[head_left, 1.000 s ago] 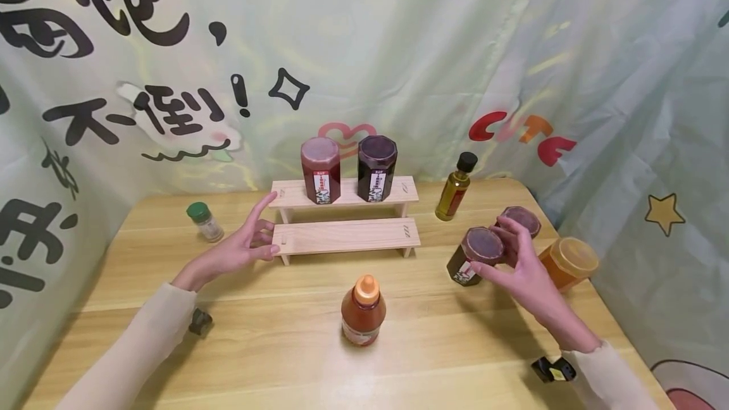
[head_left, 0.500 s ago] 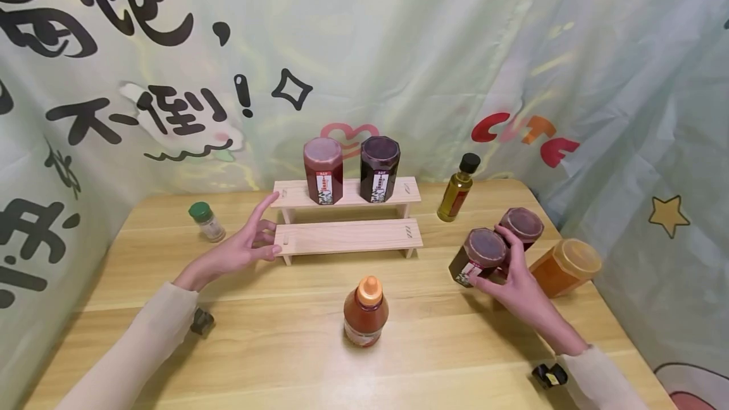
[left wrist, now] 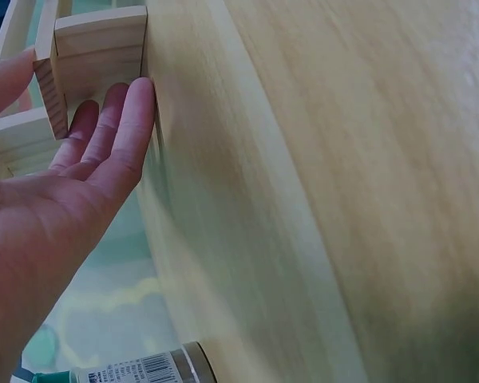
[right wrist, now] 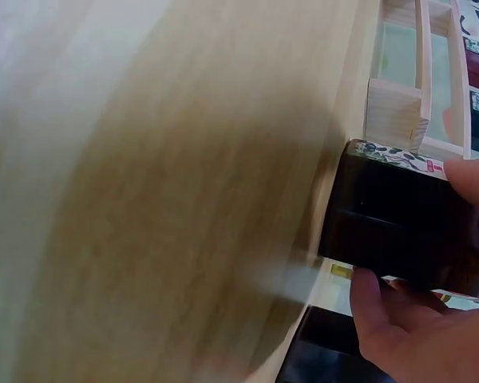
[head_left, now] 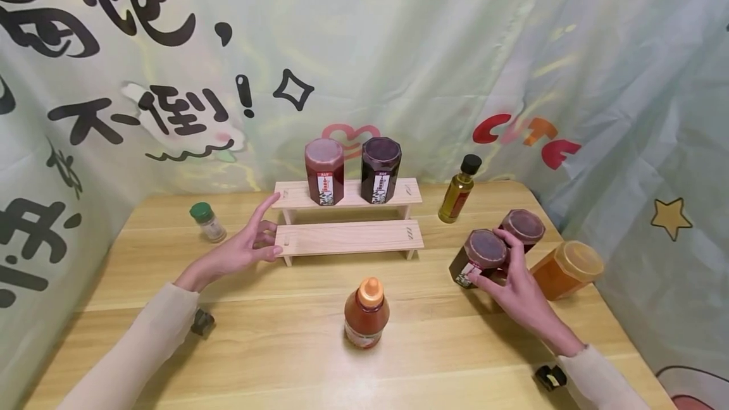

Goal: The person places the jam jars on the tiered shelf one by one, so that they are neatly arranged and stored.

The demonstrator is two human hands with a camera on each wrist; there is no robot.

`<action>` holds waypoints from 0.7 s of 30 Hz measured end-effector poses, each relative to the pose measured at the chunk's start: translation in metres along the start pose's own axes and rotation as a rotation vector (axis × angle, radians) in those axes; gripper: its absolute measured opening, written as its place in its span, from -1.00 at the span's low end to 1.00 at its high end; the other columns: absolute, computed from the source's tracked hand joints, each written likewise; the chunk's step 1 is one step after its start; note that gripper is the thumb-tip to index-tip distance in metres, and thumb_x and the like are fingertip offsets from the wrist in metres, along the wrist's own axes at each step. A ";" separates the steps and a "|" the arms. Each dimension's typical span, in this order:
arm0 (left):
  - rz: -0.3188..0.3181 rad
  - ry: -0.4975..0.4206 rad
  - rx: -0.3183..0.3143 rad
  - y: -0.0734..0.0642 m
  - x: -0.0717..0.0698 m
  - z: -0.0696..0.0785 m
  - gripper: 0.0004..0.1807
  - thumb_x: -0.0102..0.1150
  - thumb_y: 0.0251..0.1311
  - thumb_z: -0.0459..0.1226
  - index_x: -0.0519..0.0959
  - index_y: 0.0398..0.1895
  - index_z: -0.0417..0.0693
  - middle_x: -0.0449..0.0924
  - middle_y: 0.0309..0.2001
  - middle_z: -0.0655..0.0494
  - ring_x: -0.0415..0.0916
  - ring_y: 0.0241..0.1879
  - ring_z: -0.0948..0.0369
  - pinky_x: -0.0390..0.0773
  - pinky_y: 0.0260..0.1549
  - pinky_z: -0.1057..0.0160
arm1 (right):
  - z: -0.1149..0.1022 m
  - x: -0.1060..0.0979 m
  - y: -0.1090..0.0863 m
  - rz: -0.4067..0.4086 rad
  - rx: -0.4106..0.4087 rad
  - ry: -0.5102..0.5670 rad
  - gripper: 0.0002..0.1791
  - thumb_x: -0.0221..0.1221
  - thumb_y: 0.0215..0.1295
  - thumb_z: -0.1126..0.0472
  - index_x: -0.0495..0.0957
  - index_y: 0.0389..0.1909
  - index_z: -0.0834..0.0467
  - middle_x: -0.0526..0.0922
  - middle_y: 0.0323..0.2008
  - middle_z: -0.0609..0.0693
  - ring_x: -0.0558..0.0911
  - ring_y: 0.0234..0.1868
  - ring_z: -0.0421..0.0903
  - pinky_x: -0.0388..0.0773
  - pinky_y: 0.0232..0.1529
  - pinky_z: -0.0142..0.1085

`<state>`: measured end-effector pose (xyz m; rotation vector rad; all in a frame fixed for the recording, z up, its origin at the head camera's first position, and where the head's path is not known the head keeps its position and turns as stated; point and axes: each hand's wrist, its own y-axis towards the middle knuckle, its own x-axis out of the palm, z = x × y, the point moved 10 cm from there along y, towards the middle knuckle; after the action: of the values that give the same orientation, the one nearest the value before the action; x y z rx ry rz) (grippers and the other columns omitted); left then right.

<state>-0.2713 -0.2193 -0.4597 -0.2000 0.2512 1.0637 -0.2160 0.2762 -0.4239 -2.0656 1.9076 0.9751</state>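
In the head view a two-tier wooden rack [head_left: 348, 237] stands at the back of the table. My left hand [head_left: 230, 250] is at its left end, thumb at the lower board and index finger reaching to the upper one. The left wrist view shows this hand [left wrist: 72, 187] with fingers extended around the board's end. My right hand [head_left: 521, 286] grips a dark eight-sided jam jar [head_left: 484, 249], thumb on its label side and fingers behind. The right wrist view shows the jar's dark side [right wrist: 399, 211] between thumb and fingers. A second dark jar [head_left: 523, 228] stands right behind.
Two jam jars, one reddish [head_left: 324, 173] and one dark [head_left: 380, 171], sit on the upper tier. A sauce bottle [head_left: 366, 316] stands front centre. An oil bottle [head_left: 458, 190] and an amber jar [head_left: 567, 269] stand right, a green-capped shaker [head_left: 207, 221] left.
My right hand has closed its fingers round the dark jar, its wrist shifting slightly left. The left hand stays at the rack's end.
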 end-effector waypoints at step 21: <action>0.011 -0.002 0.017 -0.001 -0.001 0.002 0.23 0.33 0.49 -0.42 -0.34 0.80 0.55 0.22 0.36 -0.50 0.48 0.26 -0.32 0.75 0.11 -0.05 | -0.040 -0.004 0.011 -0.001 -0.094 -0.063 0.16 0.58 0.23 0.38 0.06 0.72 0.06 0.61 0.27 0.22 0.65 0.05 -0.30 0.56 0.05 -0.60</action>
<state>-0.2709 -0.2198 -0.4576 -0.1827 0.2601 1.0720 -0.2127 0.2567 -0.3875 -2.0595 1.8641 1.1364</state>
